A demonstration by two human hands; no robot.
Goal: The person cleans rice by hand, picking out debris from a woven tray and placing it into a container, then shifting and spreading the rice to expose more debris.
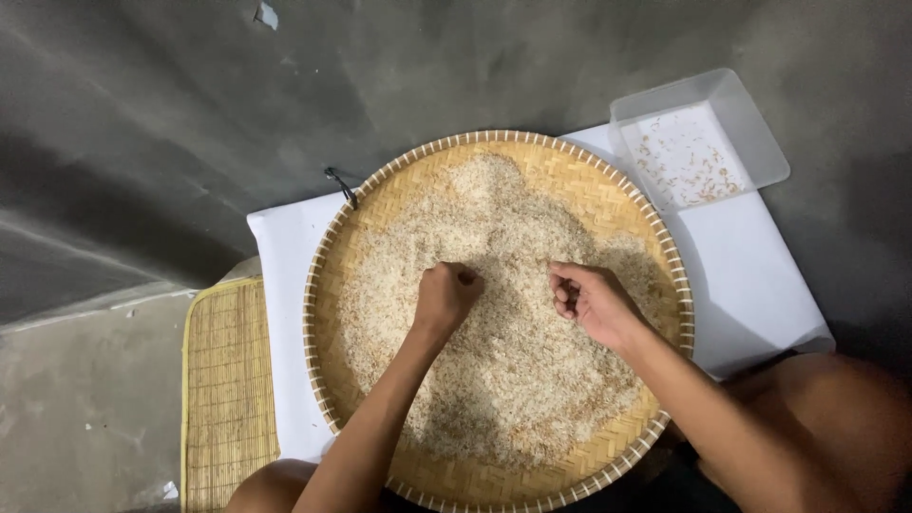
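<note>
A large round woven bamboo tray (380, 190) lies on a white cloth (750, 285) and holds a wide spread of rice grains (503, 370). My left hand (445, 296) rests on the rice near the tray's middle, fingers curled into a pinch against the grains. My right hand (589, 302) hovers just right of it, fingers curled inward, fingertips pinched together over the rice. Whether either pinch holds a grain is too small to see.
A clear plastic box (760, 142) with a few husks or grains inside sits at the cloth's far right corner. A small woven mat (228, 389) lies on the grey concrete floor (142, 123) to the left. My knees show at the bottom.
</note>
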